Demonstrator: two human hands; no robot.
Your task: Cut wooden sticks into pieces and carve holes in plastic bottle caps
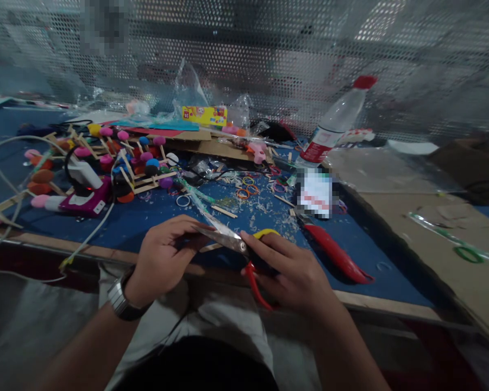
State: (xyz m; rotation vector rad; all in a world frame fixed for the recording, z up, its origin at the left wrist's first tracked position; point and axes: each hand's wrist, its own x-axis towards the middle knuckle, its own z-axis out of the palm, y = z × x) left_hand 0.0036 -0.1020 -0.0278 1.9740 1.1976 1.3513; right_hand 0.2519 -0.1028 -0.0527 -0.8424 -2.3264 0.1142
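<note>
My right hand is closed around the handles of a pair of scissors, one handle yellow and the other red. The metal blades point left, over the table's front edge. At their tips my left hand, wearing a metal-banded watch, is closed with thumb and fingers pressed together. What lies between those fingers is hidden. A thin wooden stick shows just below the blades. To the right of my right hand, a red-handled tool lies on the blue tabletop.
Wooden-stick pieces with coloured clay balls crowd the left, beside a purple power strip and white cable. Rubber bands and shavings litter the middle. A plastic bottle stands behind; cardboard lies right. A perforated metal panel rises behind.
</note>
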